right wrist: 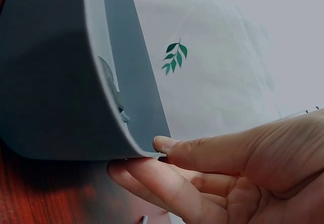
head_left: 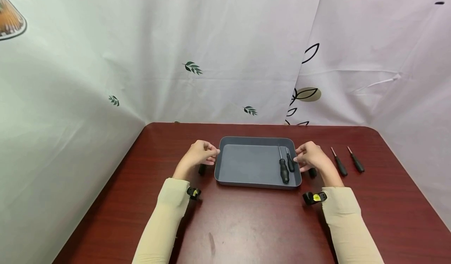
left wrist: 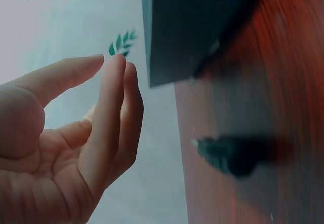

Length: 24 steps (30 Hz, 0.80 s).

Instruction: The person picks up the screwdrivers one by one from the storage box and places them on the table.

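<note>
Nearest, a cream left sleeve (head_left: 160, 225) rises from the bottom edge, left of centre, a black wrist device (head_left: 193, 193) beside its cuff. Above it, the left hand (head_left: 195, 154) stands at the tray's left side, thumb and fingertips drawn close together; the left wrist view shows a small gap between them and the tray. Just beside this hand, a black handle (head_left: 202, 169) lies on the dark red table (head_left: 239, 221). Mid-frame is the grey tray (head_left: 246, 162), with a larger screwdriver (head_left: 284, 172) and a smaller screwdriver (head_left: 290, 162) lying in its right part, tips towards the top. At its right side the right hand (head_left: 311, 156) pinches the rim between thumb and fingers. Partly hidden by that hand is a dark handle (head_left: 312, 173). Further right, two red-tipped screwdrivers (head_left: 340, 166) lie near each other, above the right sleeve (head_left: 347, 217). Pale patterned cloth (head_left: 225, 60) fills the upper frame.
</note>
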{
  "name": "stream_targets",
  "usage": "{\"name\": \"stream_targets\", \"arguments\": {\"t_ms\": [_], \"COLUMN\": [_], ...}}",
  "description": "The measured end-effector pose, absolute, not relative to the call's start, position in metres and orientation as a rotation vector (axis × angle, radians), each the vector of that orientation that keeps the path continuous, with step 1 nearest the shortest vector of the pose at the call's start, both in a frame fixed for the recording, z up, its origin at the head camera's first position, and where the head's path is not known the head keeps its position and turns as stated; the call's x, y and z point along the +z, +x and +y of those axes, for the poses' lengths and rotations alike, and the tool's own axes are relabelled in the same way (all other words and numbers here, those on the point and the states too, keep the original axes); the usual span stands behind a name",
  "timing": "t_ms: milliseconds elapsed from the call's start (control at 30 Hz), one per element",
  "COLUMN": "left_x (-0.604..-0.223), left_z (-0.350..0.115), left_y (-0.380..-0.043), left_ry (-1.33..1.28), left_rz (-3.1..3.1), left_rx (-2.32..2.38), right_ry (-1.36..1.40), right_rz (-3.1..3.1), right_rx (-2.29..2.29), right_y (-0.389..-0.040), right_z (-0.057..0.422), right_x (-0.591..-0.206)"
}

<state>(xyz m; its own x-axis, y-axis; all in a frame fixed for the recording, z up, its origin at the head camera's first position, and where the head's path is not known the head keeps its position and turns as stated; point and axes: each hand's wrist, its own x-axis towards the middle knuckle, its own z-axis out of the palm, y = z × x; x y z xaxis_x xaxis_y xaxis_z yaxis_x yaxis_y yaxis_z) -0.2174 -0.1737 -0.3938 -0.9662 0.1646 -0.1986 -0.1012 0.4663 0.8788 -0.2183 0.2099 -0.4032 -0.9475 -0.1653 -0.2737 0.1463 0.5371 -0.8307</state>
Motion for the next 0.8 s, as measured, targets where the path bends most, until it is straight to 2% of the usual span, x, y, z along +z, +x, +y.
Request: {"name": "stream_targets", "arguments": {"t_ms": [800], "left_x": [-0.397], "left_z": [-0.124], "left_y": [-0.218], "left_ry": [0.172], "left_rz": [2.252], "left_rx": [1.591], "right_ry": [-0.023], "right_rz": [2.446], "right_rx": [-1.387], "right_y": [-0.220], "right_z": [0.211], "right_x": [-0.404]}}
